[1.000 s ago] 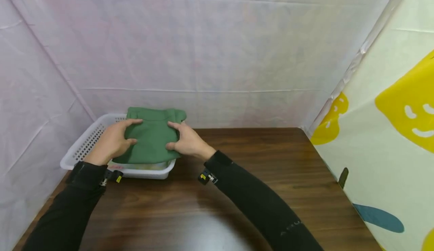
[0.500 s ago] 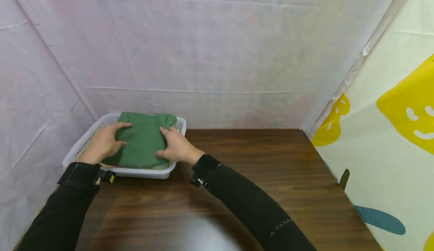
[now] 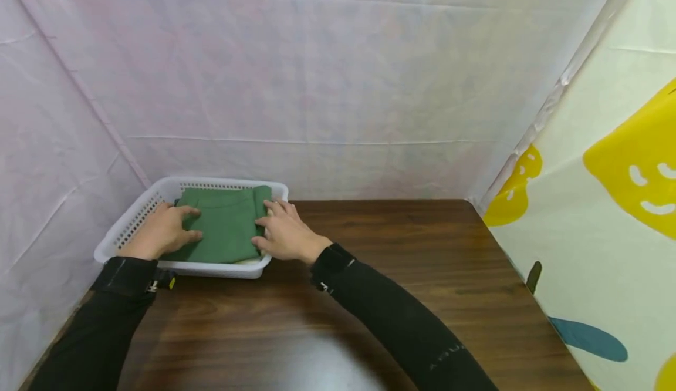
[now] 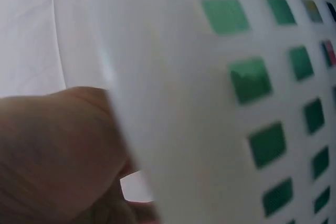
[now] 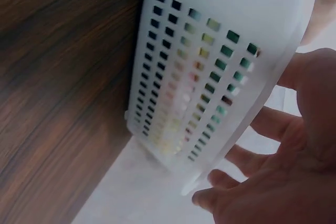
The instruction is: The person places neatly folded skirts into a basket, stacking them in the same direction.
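A folded green garment [image 3: 219,229] lies flat inside a white perforated plastic basket [image 3: 118,241], with a seam line across its far part and a turned-over strip along its right side. My left hand [image 3: 161,229] reaches over the basket's near left rim, thumb and forefinger extended onto the garment's left edge; its other fingers are hidden. My right hand [image 3: 285,232] has its fingers spread over the right rim, fingertips at the garment's right edge. In the right wrist view, fingers [image 5: 273,124] reach over the basket's rim, and green and lighter, multicoloured cloth shows through the holes.
The basket stands at the far left of a dark brown wooden table [image 3: 401,256]. Behind it hangs a whitish fabric wall [image 3: 317,86], and another closes off the left. A patterned fabric with yellow shapes [image 3: 639,162] hangs at the right.
The green garment has moved left and down, from overlapping the basket's back and right rims to lying inside. The right hand has loosened and spread its fingers at the right rim.
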{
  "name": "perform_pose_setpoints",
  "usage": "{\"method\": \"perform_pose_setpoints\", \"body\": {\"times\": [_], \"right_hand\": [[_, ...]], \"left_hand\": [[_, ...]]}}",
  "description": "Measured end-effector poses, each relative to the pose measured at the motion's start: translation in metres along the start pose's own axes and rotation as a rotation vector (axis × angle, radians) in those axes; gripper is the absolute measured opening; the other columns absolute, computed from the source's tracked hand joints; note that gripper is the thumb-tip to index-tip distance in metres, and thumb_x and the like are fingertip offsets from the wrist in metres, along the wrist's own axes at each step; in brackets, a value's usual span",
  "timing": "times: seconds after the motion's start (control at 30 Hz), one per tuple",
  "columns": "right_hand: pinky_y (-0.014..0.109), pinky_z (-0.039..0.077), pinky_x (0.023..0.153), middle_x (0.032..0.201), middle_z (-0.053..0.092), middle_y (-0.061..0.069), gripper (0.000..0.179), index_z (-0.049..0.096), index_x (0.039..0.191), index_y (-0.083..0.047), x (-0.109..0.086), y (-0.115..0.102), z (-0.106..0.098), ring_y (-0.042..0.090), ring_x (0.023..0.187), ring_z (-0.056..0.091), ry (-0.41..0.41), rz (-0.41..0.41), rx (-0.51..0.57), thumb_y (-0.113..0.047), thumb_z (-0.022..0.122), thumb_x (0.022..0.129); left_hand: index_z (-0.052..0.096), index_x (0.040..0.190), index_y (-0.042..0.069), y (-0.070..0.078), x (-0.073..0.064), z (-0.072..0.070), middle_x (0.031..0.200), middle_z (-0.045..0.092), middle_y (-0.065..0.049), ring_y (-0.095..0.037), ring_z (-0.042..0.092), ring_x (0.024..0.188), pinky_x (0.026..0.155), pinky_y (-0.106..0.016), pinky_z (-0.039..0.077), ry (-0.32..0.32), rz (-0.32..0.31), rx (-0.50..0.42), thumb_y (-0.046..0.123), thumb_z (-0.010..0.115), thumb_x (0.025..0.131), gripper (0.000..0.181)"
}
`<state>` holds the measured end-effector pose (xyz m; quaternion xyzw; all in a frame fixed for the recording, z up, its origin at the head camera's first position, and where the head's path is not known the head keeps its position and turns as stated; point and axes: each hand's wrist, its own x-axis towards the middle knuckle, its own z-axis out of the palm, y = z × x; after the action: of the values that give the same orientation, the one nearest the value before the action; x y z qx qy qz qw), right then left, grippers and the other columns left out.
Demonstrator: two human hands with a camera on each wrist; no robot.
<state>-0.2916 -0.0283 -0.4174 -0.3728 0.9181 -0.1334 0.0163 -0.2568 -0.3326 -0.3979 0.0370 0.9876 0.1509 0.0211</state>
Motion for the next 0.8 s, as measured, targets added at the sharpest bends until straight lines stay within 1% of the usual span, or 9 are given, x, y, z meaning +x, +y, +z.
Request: {"method": "perform_pose_setpoints", "body": {"times": [0.1, 0.23, 0.37, 0.47, 0.6, 0.67, 0.8], "right_hand": [[0.054, 0.019, 0.151, 0.192, 0.034, 0.017, 0.053, 0.066, 0.166, -0.014, -0.004, 0.006, 0.001, 0.037, 0.182, 0.026, 0.021, -0.016, 0.053, -0.044, 0.062, 0.122], [0.056, 0.027, 0.148, 0.191, 0.033, 0.021, 0.053, 0.062, 0.168, -0.013, -0.011, 0.014, 0.000, 0.041, 0.180, 0.029, 0.057, -0.058, 0.125, -0.040, 0.063, 0.122], [0.060, 0.037, 0.143, 0.189, 0.036, 0.022, 0.055, 0.058, 0.171, -0.012, -0.019, 0.024, -0.003, 0.046, 0.177, 0.034, 0.112, -0.101, 0.161, -0.037, 0.063, 0.123], [0.060, 0.043, 0.139, 0.188, 0.038, 0.022, 0.058, 0.055, 0.174, -0.014, -0.026, 0.032, -0.008, 0.046, 0.175, 0.037, 0.147, -0.115, 0.158, -0.038, 0.064, 0.122], [0.057, 0.048, 0.136, 0.186, 0.042, 0.019, 0.064, 0.054, 0.175, -0.016, -0.038, 0.046, -0.013, 0.041, 0.173, 0.041, 0.182, -0.118, 0.116, -0.045, 0.068, 0.119], [0.057, 0.048, 0.136, 0.187, 0.042, 0.017, 0.067, 0.054, 0.175, -0.017, -0.045, 0.053, -0.015, 0.039, 0.173, 0.042, 0.191, -0.111, 0.101, -0.049, 0.069, 0.118], [0.058, 0.048, 0.135, 0.190, 0.038, 0.010, 0.074, 0.052, 0.177, -0.021, -0.061, 0.067, -0.019, 0.035, 0.175, 0.040, 0.198, -0.079, 0.088, -0.059, 0.068, 0.116]], "left_hand": [[0.056, 0.162, -0.014, 0.004, 0.001, 0.001, 0.159, 0.044, -0.057, -0.075, 0.039, 0.148, 0.121, -0.086, 0.039, 0.033, 0.012, -0.003, 0.027, 0.077, 0.112, 0.068], [0.057, 0.161, -0.014, 0.011, -0.001, 0.002, 0.161, 0.045, -0.055, -0.075, 0.037, 0.152, 0.125, -0.088, 0.034, 0.056, 0.023, 0.000, 0.030, 0.070, 0.117, 0.064], [0.058, 0.162, -0.012, 0.018, -0.003, 0.005, 0.164, 0.044, -0.054, -0.074, 0.037, 0.154, 0.126, -0.087, 0.035, 0.084, 0.043, -0.017, 0.030, 0.068, 0.119, 0.061], [0.057, 0.164, -0.011, 0.025, -0.003, 0.007, 0.167, 0.042, -0.053, -0.073, 0.039, 0.155, 0.124, -0.086, 0.038, 0.092, 0.083, -0.057, 0.031, 0.069, 0.119, 0.062], [0.053, 0.169, -0.007, 0.035, -0.005, 0.013, 0.172, 0.038, -0.051, -0.072, 0.041, 0.155, 0.122, -0.085, 0.042, 0.087, 0.139, -0.077, 0.039, 0.070, 0.119, 0.070], [0.050, 0.173, -0.004, 0.039, -0.006, 0.016, 0.174, 0.037, -0.048, -0.072, 0.041, 0.157, 0.121, -0.085, 0.043, 0.084, 0.156, -0.074, 0.046, 0.070, 0.119, 0.076], [0.046, 0.177, 0.002, 0.048, -0.012, 0.017, 0.178, 0.036, -0.045, -0.071, 0.041, 0.158, 0.120, -0.087, 0.043, 0.088, 0.174, -0.056, 0.060, 0.067, 0.117, 0.087]]}}
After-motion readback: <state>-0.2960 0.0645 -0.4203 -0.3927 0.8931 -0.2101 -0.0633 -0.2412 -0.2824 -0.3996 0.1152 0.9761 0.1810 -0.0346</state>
